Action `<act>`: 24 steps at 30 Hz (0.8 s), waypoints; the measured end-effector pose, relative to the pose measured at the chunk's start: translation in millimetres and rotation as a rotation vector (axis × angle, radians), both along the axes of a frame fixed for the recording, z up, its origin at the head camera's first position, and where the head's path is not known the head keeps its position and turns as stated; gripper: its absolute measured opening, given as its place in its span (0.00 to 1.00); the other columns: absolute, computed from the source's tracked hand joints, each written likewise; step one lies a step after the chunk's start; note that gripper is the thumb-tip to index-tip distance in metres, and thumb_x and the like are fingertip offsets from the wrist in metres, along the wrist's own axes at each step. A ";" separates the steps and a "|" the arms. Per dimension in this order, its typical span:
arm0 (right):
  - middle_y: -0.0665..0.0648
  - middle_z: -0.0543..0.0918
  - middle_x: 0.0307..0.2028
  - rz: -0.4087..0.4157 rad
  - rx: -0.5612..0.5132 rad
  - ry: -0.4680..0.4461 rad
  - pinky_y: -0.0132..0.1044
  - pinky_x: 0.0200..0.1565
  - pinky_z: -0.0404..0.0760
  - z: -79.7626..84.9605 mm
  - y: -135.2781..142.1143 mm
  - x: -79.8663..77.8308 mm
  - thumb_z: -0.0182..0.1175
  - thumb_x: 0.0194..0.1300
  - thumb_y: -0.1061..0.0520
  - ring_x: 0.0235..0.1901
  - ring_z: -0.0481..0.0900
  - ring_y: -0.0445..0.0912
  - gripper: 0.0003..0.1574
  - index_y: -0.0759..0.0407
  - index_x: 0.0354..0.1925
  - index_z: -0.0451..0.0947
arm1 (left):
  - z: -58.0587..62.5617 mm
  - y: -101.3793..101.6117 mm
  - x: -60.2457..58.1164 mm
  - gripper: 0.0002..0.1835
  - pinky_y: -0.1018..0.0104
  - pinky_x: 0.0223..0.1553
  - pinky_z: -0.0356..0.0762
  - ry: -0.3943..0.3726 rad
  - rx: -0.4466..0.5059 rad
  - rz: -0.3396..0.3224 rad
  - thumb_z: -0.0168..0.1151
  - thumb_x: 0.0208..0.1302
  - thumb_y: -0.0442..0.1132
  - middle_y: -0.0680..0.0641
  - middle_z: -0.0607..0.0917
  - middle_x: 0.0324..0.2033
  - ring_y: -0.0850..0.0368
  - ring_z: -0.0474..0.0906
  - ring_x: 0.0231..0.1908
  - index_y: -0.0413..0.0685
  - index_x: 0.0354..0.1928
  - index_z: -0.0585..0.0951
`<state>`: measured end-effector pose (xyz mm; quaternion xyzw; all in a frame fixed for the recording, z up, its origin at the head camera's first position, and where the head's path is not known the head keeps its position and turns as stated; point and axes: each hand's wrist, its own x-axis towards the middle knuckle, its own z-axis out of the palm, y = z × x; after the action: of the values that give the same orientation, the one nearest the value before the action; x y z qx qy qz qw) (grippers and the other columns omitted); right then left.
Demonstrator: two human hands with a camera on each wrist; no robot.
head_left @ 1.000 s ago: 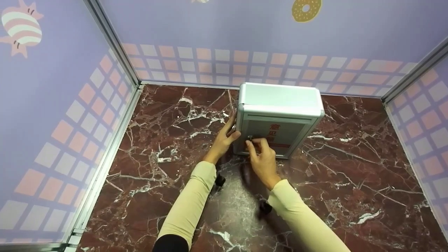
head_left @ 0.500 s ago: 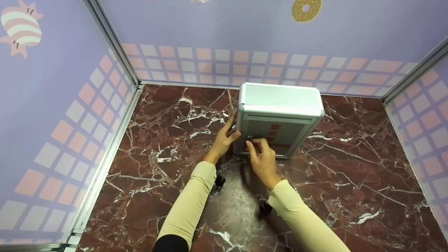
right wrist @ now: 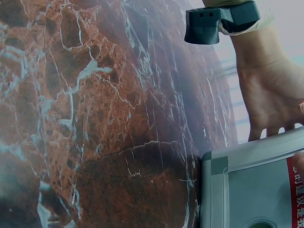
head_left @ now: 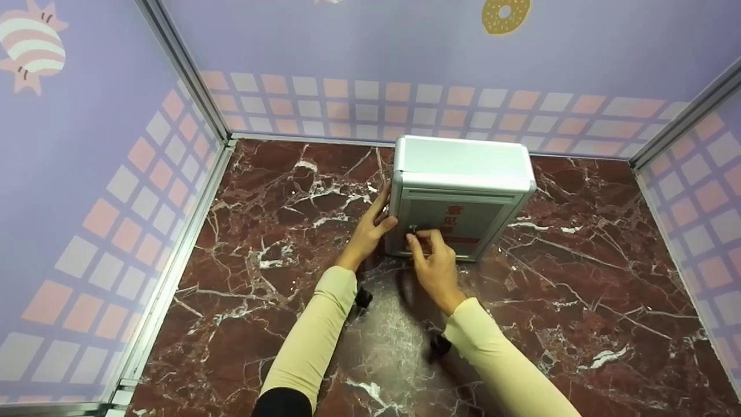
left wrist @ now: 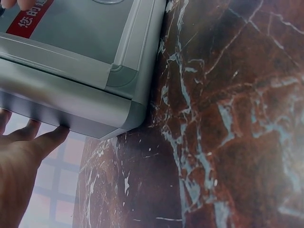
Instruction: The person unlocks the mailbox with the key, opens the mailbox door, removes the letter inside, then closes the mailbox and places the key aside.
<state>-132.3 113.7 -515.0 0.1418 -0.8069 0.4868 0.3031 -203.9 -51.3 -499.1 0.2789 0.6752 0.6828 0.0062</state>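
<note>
A silver aluminium-framed suggestion box [head_left: 466,156] stands on the marble-patterned surface, its grey front panel bearing red characters. My left hand [head_left: 366,234] lies along the box's left side. In the left wrist view, the fingers of that left hand [left wrist: 21,156] are extended against the side wall. My right hand [head_left: 434,260] pinches a small key [head_left: 413,228] at the lock on the left part of the front panel; the fingertips hide most of it. Only fingertips of the right hand [right wrist: 299,161] enter the right wrist view, beside a red printed strip [right wrist: 295,190].
Purple walls with pink and white squares [head_left: 399,92] enclose the dark red marble-patterned surface [head_left: 278,231] at the back, left and right. The box stands close to the back wall. A metal rail [head_left: 173,278] runs along the left edge. Black wrist cameras [head_left: 440,344] hang under both sleeves.
Both hands and the box stay practically in place. The right fingertips keep their pinch at the lock, and the head view shifts very slightly.
</note>
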 end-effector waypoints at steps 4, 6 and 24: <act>0.53 0.86 0.28 0.000 0.013 0.001 0.39 0.28 0.84 0.6 1.2 1.9 0.62 0.69 0.61 0.28 0.85 0.43 0.07 0.64 0.40 0.75 | -0.3 0.6 -1.0 0.53 0.37 0.66 0.54 0.015 0.020 -0.013 0.57 0.61 0.65 0.34 0.56 0.72 0.42 0.56 0.70 0.37 0.76 0.50; 0.53 0.86 0.28 0.003 0.020 0.006 0.39 0.28 0.84 0.9 1.7 3.7 0.63 0.69 0.61 0.28 0.85 0.43 0.07 0.64 0.40 0.75 | 0.0 0.4 -0.9 0.53 0.36 0.66 0.53 0.010 0.020 -0.018 0.57 0.61 0.65 0.34 0.55 0.73 0.41 0.55 0.70 0.38 0.76 0.50; 0.53 0.87 0.29 0.061 0.011 0.081 0.31 0.25 0.80 -1.4 12.6 22.6 0.66 0.61 0.70 0.26 0.84 0.45 0.07 0.64 0.37 0.79 | 1.0 -1.2 0.2 0.51 0.40 0.67 0.55 -0.022 0.024 -0.034 0.57 0.64 0.62 0.33 0.50 0.74 0.38 0.54 0.70 0.40 0.76 0.48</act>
<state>-109.7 126.3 -516.5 0.1878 -0.7919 0.4851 0.3197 -203.7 -52.5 -498.1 0.2829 0.6621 0.6936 0.0222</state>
